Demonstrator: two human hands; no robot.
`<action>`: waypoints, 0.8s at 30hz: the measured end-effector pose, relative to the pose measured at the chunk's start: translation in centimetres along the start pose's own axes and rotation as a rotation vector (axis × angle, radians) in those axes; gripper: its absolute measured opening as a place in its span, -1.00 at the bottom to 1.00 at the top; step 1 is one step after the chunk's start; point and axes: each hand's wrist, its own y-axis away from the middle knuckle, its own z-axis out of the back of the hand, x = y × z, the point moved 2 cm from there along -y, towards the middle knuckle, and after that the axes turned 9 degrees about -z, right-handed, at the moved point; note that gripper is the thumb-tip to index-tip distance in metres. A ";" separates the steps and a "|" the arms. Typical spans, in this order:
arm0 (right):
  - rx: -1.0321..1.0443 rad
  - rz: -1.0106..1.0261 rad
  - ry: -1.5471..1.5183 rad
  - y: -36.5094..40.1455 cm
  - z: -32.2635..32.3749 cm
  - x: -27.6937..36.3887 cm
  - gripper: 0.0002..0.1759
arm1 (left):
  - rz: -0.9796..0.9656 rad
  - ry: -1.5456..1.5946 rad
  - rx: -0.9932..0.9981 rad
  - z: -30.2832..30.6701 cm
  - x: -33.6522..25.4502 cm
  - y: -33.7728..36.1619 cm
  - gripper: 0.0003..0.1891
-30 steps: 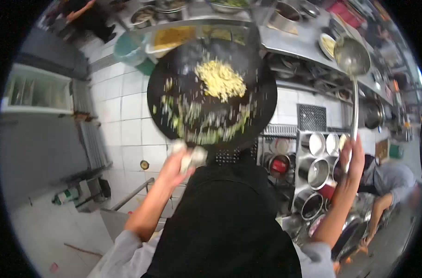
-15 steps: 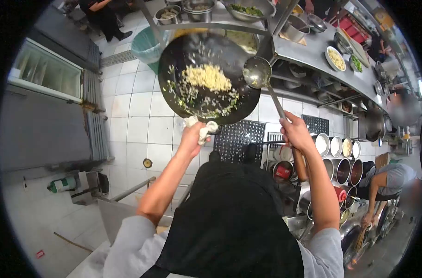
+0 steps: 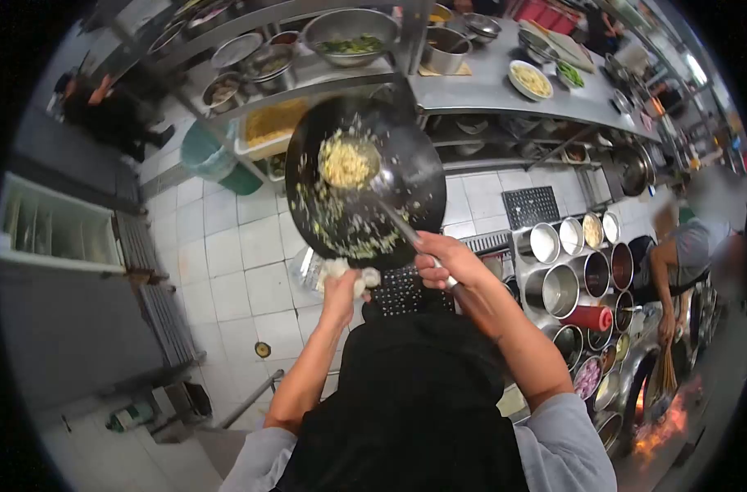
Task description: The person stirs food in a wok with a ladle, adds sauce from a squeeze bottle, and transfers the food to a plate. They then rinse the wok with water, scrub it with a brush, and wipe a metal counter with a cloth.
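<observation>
My left hand (image 3: 338, 297) is closed around a white cloth (image 3: 364, 279) at the near rim of a dark wok (image 3: 414, 168), holding the wok up in front of me. The wok tilts so that its inside shows. My right hand (image 3: 451, 264) grips the handle of a metal ladle (image 3: 400, 223). The ladle's bowl is down inside the wok, heaped with chopped pale-yellow food (image 3: 346, 161). Bits of white and green (image 3: 332, 225) are scattered over the wok's near side.
Beyond the wok stand a steel counter (image 3: 488, 90) and a tub of yellow food (image 3: 271, 123). A green bin (image 3: 214, 156) is at left. Several metal pots (image 3: 560, 291) line the right. There, a co-worker (image 3: 685, 262) holds a bamboo brush (image 3: 667, 369) near flames (image 3: 665, 430).
The ladle has moved from the wok's right rim into its middle and now has food in its bowl. My right hand has come inward to the left. The view has turned and flames show at right.
</observation>
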 end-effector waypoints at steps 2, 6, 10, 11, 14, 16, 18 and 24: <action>0.017 -0.049 -0.072 2.3 2.9 0.5 -0.93 | 0.187 0.084 0.052 -0.1 1.9 0.9 -0.86; -0.059 -0.012 -0.163 9.7 6.6 5.1 -0.91 | 0.331 0.085 0.075 -1.1 1.1 1.9 -0.86; -0.528 0.261 0.265 16.9 10.6 14.6 -0.76 | 0.381 0.004 0.080 -2.7 -2.2 2.3 -0.81; -0.633 0.288 0.367 17.9 12.1 17.5 -0.74 | 0.371 -0.030 0.062 -3.1 -3.0 2.6 -0.80; -0.759 0.528 0.458 19.5 19.0 24.2 -0.59 | 0.323 -0.078 -0.002 -4.6 -4.6 4.3 -0.79; -0.869 0.659 0.468 19.5 22.9 27.0 -0.60 | 0.286 -0.098 -0.044 -6.7 -5.0 6.4 -0.79; -0.902 0.709 0.481 18.0 28.0 29.2 -0.61 | 0.208 -0.092 -0.152 -8.7 -5.0 8.0 -0.78; -0.859 0.667 0.277 14.4 38.5 29.0 -0.64 | 0.103 -0.060 -0.258 -11.4 -3.6 10.3 -0.72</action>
